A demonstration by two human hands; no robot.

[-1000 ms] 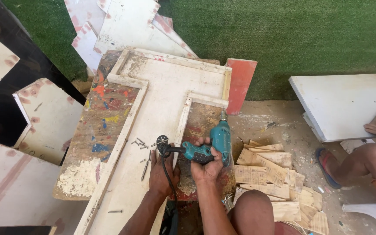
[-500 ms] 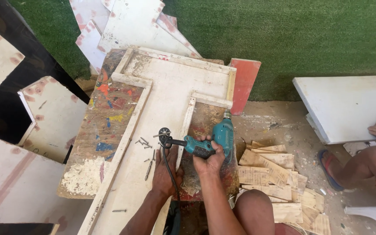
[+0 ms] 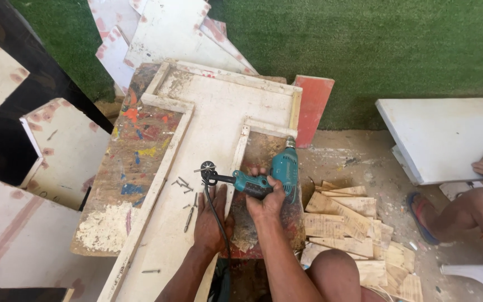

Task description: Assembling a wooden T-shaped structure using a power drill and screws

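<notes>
White panel (image 3: 219,117); right hand (image 3: 266,202) hides drill (image 3: 278,173) grip.

right hand (image 3: 268,202) gripping teal drill (image 3: 268,176), left hand (image 3: 210,222) flat on white board (image 3: 219,120), loose screws (image 3: 183,184) beside

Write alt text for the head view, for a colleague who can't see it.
A person's right hand grips a teal drill lying sideways over a white frame on a paint-stained bench, while the left hand presses flat on the frame beside loose screws. Wood offcuts are piled to the right, where another person's foot shows.
</notes>
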